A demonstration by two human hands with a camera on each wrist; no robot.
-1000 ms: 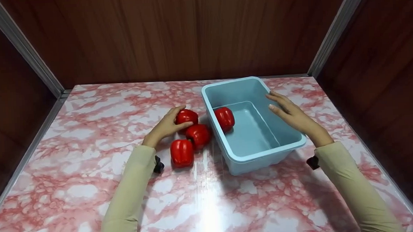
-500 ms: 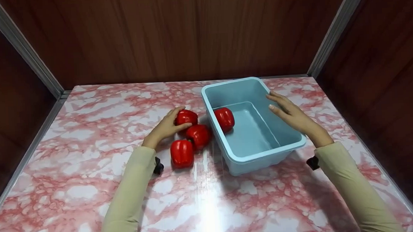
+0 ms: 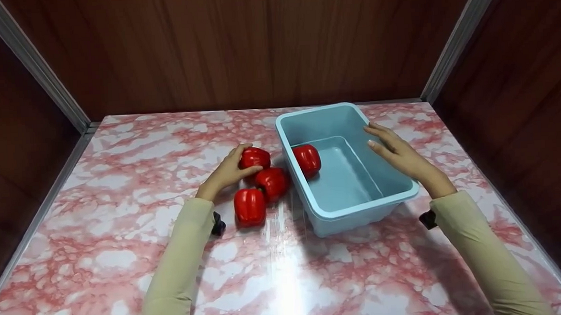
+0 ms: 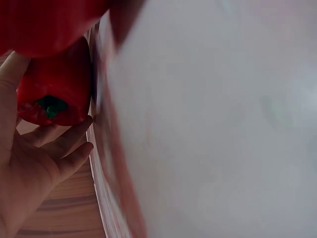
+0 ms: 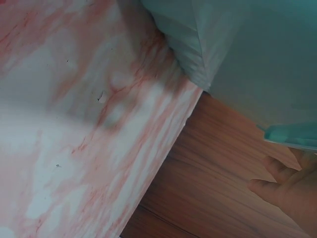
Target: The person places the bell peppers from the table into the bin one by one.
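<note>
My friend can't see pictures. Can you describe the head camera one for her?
A person's left hand grips one of three red peppers on a pink marble table. The right hand rests on the rim of a light blue bin with a fourth pepper inside.

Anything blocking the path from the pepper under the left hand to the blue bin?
Only the light blue plastic bin's near wall. The left hand grips the rearmost red bell pepper beside it; another red pepper lies inside, with open floor remaining.

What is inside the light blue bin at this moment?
Inside the light blue bin lies one red pepper, against its left wall. The rest of the floor that shows is bare. The near wall hides the front strip of the floor, and the right hand covers part of the right rim.
</note>
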